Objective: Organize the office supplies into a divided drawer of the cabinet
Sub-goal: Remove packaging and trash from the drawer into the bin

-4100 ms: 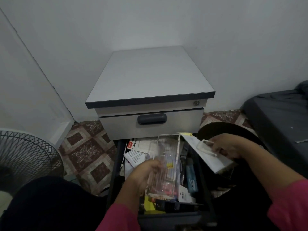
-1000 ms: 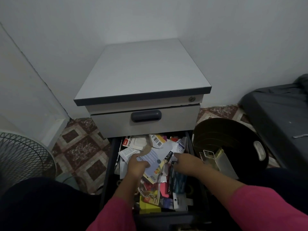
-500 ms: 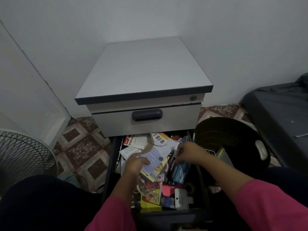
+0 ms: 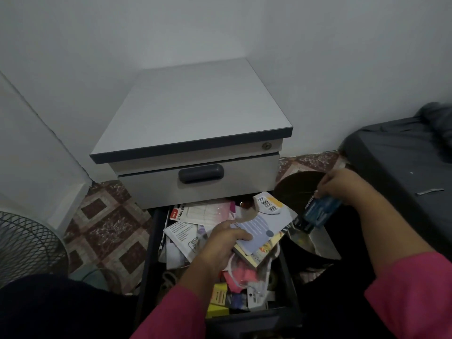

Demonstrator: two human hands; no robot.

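White walls meet behind the grey cabinet (image 4: 193,111), which stands on a patterned tile floor (image 4: 107,223); its upper drawer (image 4: 195,178) is closed and the lower drawer (image 4: 152,243) is pulled out toward us, crammed with loose supplies. We see no dividers under the heap, so the sorting looks barely begun. Our left hand (image 4: 221,243) curls over a pale blue card (image 4: 259,231) near the drawer's far right corner, thumb on top, probably pinning the pile so it does not slide. Our right hand (image 4: 342,185) grips a blue packet (image 4: 318,212) past the drawer's right edge, above the round black bin (image 4: 298,189) beside the cabinet; we judge it is being set apart to clear room. A stapler box (image 4: 195,212) lies at the drawer's far edge, and yellow packs (image 4: 219,298) at the near edge.
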